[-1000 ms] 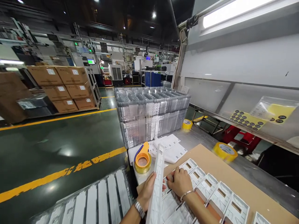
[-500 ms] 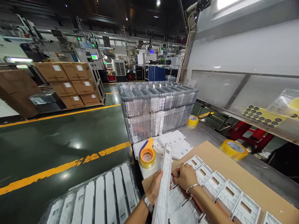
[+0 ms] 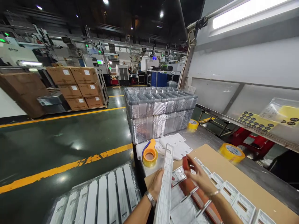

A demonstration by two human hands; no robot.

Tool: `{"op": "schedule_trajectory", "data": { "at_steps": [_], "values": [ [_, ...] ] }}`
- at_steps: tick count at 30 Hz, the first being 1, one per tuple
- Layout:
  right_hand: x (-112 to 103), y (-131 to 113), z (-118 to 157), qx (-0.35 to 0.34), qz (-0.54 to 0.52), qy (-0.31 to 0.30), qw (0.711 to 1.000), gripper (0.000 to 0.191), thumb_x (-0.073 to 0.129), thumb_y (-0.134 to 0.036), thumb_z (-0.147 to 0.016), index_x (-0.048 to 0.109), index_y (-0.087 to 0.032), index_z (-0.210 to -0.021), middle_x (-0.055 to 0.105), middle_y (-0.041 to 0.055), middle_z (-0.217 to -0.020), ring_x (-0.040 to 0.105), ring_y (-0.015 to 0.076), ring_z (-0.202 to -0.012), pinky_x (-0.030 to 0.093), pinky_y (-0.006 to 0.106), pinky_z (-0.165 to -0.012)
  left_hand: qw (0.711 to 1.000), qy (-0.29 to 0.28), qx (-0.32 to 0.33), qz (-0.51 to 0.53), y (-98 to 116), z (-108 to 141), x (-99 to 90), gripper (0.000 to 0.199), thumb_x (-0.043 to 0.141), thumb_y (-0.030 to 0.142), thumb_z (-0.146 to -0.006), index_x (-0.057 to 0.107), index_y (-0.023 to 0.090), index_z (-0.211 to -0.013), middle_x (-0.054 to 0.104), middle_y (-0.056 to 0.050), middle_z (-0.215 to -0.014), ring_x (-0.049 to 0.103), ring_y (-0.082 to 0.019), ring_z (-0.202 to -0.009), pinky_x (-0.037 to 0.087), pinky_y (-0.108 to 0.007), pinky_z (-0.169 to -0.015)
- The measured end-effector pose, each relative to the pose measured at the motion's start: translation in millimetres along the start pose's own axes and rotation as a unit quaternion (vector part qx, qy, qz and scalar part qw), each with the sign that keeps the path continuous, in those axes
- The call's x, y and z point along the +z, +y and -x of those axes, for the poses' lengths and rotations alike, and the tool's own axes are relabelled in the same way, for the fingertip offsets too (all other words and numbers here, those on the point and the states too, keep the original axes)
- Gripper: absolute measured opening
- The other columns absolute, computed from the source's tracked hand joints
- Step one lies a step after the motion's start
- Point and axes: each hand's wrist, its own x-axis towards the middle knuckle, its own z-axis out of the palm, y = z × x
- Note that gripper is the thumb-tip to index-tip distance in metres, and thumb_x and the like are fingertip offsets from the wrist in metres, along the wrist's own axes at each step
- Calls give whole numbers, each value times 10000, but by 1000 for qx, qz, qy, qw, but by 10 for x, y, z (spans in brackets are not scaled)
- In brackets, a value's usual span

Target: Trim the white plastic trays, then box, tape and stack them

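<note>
My left hand (image 3: 156, 184) is wrapped round a long white ribbed plastic strip (image 3: 166, 174), which stands tilted with its far end raised. Just right of it, my right hand (image 3: 200, 176) pinches a small red-brown piece (image 3: 186, 164) above the work surface; its exact kind I cannot make out. Under my right forearm lie red-brown blocks (image 3: 187, 186) with metal rods beside them. Several white plastic parts with rectangular slots (image 3: 244, 205) lie in a row on a brown cardboard sheet (image 3: 233, 174).
An orange tape dispenser (image 3: 149, 155) and white label sheets (image 3: 178, 146) sit before stacked clear trays (image 3: 161, 115). Yellow tape rolls (image 3: 231, 152) rest on the metal table. At lower left, a tray holds long white strips (image 3: 102, 196). Cartons (image 3: 80, 85) stand across the floor.
My right hand has lifted up and right from beside the strip and now shows a red-brown piece in its fingers. My left hand keeps its hold on the strip. The view has tilted up slightly.
</note>
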Motion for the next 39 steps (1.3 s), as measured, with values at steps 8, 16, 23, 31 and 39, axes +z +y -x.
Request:
{"op": "schedule_trajectory", "data": {
  "at_steps": [8, 16, 23, 31, 39],
  "values": [
    [616, -457, 634, -213, 122, 2, 969, 806, 569, -200, -779, 109, -271, -1437, 306, 99, -1421, 270, 272, -1307, 300, 492, -1044, 985, 63, 141, -73, -11, 564, 86, 566, 577, 571, -728, 602, 157, -1114, 537, -108, -1284, 418, -245, -1247, 282, -346, -1076],
    [553, -621, 838, -231, 170, -2, 958, 836, 560, -191, -773, 78, -277, -1451, 304, 89, -1433, 288, 268, -1310, 334, 470, -1036, 980, -18, 177, -88, -22, 926, 169, 574, 566, 563, -754, 574, 153, -1156, 593, -117, -1180, 507, -284, -1128, 367, -387, -996],
    [577, -850, 1036, 31, -74, 148, 986, 644, 354, -542, -879, 251, -179, -1401, 362, 138, -1391, 352, 263, -1279, 371, 424, -1000, 971, -122, 163, -129, 78, 1394, 264, 611, 539, 619, -740, 567, 167, -1150, 645, -109, -936, 586, -265, -881, 450, -366, -788],
    [1053, -1072, 1180, 171, -102, 195, 961, 463, 234, -614, -892, 471, -217, -919, 579, 5, -639, 563, 190, -597, 418, 278, -563, 954, -80, 131, -256, -140, 1598, 76, 790, 507, 712, -680, 534, 121, -1204, 550, -46, -598, 516, -203, -594, 444, -341, -672],
    [1551, -728, 1112, 158, -2, 93, 983, 533, 150, -640, -887, 485, -227, -862, 595, 23, -607, 589, 210, -555, 409, 300, -506, 983, 109, 105, -108, -615, 1570, -325, 621, 659, 609, -616, 625, 196, -1079, 665, -98, -814, 598, -294, -874, 454, -348, -803]
  ]
}}
